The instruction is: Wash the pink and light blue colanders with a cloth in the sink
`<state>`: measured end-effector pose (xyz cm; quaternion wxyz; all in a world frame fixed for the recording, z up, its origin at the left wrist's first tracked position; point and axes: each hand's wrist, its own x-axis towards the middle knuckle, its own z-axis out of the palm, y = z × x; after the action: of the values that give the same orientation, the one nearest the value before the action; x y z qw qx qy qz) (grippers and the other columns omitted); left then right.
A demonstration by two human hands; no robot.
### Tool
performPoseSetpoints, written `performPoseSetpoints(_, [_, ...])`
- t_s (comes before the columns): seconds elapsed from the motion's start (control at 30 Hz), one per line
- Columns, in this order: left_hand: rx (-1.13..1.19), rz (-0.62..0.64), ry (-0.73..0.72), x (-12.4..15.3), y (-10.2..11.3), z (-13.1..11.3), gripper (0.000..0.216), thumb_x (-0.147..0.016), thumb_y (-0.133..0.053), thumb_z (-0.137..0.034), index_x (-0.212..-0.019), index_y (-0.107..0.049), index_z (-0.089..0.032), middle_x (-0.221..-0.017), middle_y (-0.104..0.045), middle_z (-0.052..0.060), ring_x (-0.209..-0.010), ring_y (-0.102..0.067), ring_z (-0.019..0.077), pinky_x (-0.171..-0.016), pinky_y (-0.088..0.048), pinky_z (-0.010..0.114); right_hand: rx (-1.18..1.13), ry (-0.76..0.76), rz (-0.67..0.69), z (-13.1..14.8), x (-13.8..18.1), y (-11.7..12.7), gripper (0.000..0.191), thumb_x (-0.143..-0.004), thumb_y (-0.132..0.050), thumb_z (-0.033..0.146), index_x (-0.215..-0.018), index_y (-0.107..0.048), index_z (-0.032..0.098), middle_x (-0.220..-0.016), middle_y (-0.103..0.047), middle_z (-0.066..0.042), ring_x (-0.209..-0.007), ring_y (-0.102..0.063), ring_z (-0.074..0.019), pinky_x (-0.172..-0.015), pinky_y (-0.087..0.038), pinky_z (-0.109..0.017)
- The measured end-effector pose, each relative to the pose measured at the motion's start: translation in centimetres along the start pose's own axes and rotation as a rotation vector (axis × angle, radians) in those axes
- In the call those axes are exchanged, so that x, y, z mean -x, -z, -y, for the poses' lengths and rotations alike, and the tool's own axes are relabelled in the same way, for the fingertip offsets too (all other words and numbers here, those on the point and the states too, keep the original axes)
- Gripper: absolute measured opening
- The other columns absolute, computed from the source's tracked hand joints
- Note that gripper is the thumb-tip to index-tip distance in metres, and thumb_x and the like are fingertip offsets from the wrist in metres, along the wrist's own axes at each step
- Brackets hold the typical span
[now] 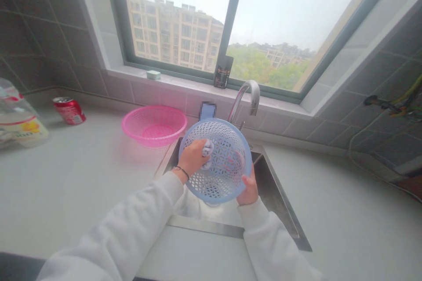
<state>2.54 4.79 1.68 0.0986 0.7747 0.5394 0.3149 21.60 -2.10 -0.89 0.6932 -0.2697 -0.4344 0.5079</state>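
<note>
Blue perforated plastic basket (pixel 227 160) — light, stiff, likely slippery when wet: your right hand (pixel 248 189) clamps its rim, your left hand (pixel 194 156) presses a pale cloth (pixel 208 148) inside.

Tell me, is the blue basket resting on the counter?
No, the right hand holds the blue basket up over the sink.

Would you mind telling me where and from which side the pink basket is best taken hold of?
Take it by the rim. The pink basket stands upright on the counter, mouth up, and its flared rim juts out all round. Probably best to come down from above onto the near-left edge, fingers inside, thumb outside; its right side sits close to the blue basket.
</note>
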Motion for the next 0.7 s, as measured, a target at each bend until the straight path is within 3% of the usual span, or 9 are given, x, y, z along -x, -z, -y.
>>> performPoseSetpoints(0.13, [-0.02, 0.071, -0.045, 1.3, -0.6, -1.4, 0.042, -0.081, -0.07, -0.023, -0.121, -0.059, -0.023, -0.106, -0.066, 0.008, -0.1, -0.067, 0.0257, -0.089, -0.054, 0.036, 0.004, -0.002, 0.001, 0.0, 0.0, -0.8, 0.07, -0.068, -0.073, 0.038, -0.136, -0.056, 0.033, -0.149, -0.051, -0.003, -0.133, -0.05, -0.0364, -0.11, -0.04, -0.061])
performPoseSetpoints(0.23, [0.014, 0.197, -0.262, 2.7, -1.8, -4.0, 0.048, -0.079, -0.073, -0.027, -0.125, -0.058, -0.026, -0.109, -0.065, 0.006, -0.096, -0.068, 0.0229, -0.085, -0.054, 0.031, -0.027, -0.009, -0.012, 0.2, -0.2, -0.8, 0.063, -0.069, -0.07, 0.035, -0.132, -0.061, 0.031, -0.141, -0.06, -0.003, -0.132, -0.052, -0.0345, -0.116, -0.034, -0.059])
performPoseSetpoints(0.3, [0.022, 0.211, -0.308, 2.9, -2.1, -4.7, 0.045, -0.08, -0.073, -0.028, -0.123, -0.059, -0.025, -0.109, -0.064, 0.006, -0.097, -0.068, 0.0229, -0.085, -0.054, 0.031, -0.049, -0.008, -0.019, 0.4, -0.4, -0.5, 0.058, -0.07, -0.068, 0.035, -0.128, -0.064, 0.029, -0.136, -0.064, -0.004, -0.128, -0.056, -0.0346, -0.115, -0.035, -0.059])
performPoseSetpoints(0.57, [-0.085, 0.062, 0.018, 0.3, -0.3, 0.2, 0.043, -0.082, -0.071, -0.025, -0.122, -0.058, -0.023, -0.11, -0.064, 0.006, -0.104, -0.066, 0.0234, -0.091, -0.051, 0.031, -0.075, 0.0, -0.07, 0.6, -0.7, -0.1, 0.063, -0.07, -0.07, 0.034, -0.131, -0.062, 0.031, -0.146, -0.056, -0.005, -0.125, -0.057, -0.0341, -0.106, -0.046, -0.058])
performPoseSetpoints(0.7, [-0.097, 0.104, -0.071, 1.4, -1.1, -1.6, 0.041, -0.082, -0.071, -0.026, -0.12, -0.058, -0.025, -0.106, -0.063, 0.005, -0.096, -0.067, 0.0221, -0.084, -0.052, 0.029, -0.088, -0.025, -0.061, 0.1, -0.6, -0.7, 0.059, -0.067, -0.072, 0.032, -0.126, -0.065, 0.029, -0.134, -0.065, -0.005, -0.124, -0.058, -0.0335, -0.107, -0.045, -0.056])
